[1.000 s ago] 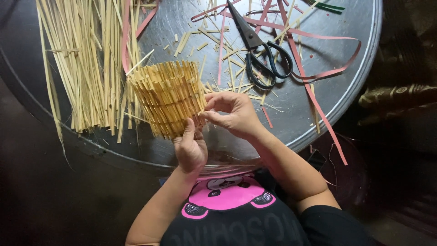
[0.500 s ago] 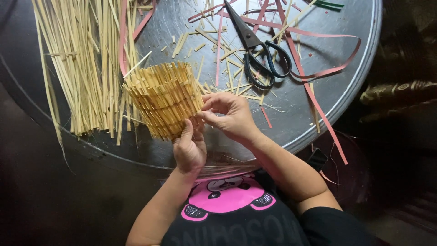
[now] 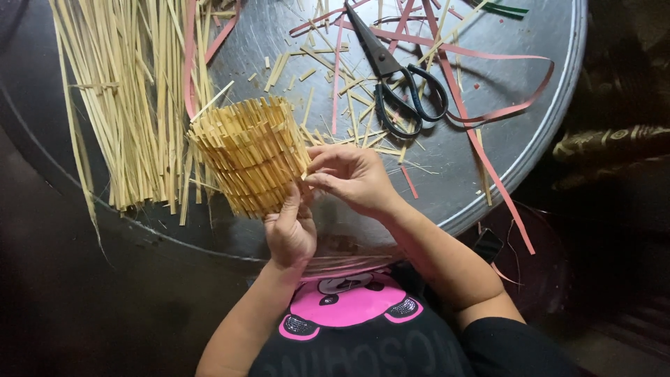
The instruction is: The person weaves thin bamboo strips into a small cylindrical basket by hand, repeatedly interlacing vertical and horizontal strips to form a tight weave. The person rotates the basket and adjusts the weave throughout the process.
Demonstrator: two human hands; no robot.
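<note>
Your left hand props the small woven basket from below, fingers curled on its base; your right hand fingers pinch a strip at its side, scissors beyond them.

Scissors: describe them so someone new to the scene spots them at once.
Start at the round metal tray that fills the upper frame. On its upper middle, past the right hand and the woven basket, lie the scissors. Dark blades and black loop handles make them the only dark tool among pale strips and pink ribbons.
</note>
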